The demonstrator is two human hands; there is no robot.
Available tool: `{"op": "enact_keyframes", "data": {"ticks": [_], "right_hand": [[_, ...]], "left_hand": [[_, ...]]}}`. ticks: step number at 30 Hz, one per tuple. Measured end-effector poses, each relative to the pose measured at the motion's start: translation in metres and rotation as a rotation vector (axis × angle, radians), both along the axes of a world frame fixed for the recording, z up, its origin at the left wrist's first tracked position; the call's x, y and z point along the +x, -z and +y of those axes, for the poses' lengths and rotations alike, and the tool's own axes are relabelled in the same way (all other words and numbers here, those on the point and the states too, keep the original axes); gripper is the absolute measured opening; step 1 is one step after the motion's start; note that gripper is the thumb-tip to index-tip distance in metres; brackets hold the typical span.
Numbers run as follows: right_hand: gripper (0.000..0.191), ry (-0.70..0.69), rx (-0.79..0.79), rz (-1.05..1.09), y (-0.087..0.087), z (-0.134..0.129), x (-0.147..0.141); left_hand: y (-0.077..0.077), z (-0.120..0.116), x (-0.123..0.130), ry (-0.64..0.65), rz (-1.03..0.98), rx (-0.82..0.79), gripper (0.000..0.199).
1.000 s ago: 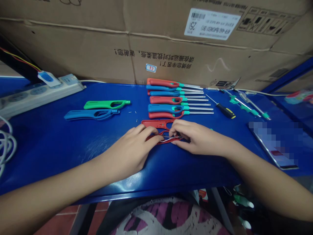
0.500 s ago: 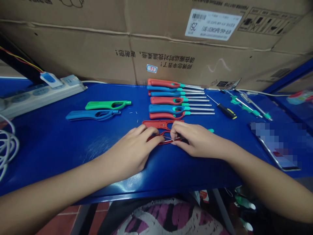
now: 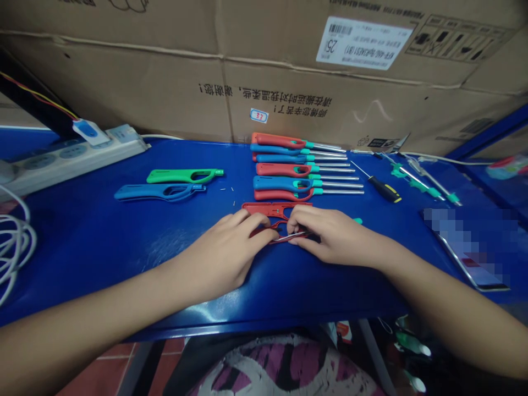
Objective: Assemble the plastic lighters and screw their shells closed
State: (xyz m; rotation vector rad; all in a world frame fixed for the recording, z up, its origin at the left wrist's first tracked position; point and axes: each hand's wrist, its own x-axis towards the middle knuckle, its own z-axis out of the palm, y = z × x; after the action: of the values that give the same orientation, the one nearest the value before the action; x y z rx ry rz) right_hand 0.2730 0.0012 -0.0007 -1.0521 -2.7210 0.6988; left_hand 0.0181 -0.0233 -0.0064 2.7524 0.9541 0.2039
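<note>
Red lighter casing half (image 3: 282,241) lies side to side on the desk (image 3: 103,236), my left hand (image 3: 231,247) at its left end, my right hand (image 3: 325,234) at its right, both pinched narrow on it, equally near.
</note>
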Motion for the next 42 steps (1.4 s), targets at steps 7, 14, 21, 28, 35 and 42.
{"op": "enact_keyframes", "data": {"ticks": [7,14,21,28,35,42], "right_hand": [[0.003,-0.014,0.007,0.017,-0.001,0.000,0.000],[0.014,-0.098,0.148,-0.079,0.000,0.000,-0.002],[0.021,-0.178,0.291,-0.112,0.003,0.003,0.000],[0.019,-0.202,0.301,-0.085,0.005,0.006,0.003],[0.021,-0.223,0.296,-0.114,0.005,0.007,0.005],[0.015,-0.150,0.128,0.027,0.004,0.009,0.003]], "left_hand": [[0.000,0.000,0.001,0.000,-0.018,-0.006,0.036],[0.000,0.001,0.000,0.000,-0.022,-0.014,0.034],[0.000,0.004,-0.001,0.017,-0.015,0.027,0.034],[0.000,0.006,-0.005,0.051,-0.013,0.096,0.040],[0.001,0.007,-0.008,0.102,0.017,0.190,0.040],[-0.001,0.010,-0.011,0.170,0.076,0.170,0.045]]}}
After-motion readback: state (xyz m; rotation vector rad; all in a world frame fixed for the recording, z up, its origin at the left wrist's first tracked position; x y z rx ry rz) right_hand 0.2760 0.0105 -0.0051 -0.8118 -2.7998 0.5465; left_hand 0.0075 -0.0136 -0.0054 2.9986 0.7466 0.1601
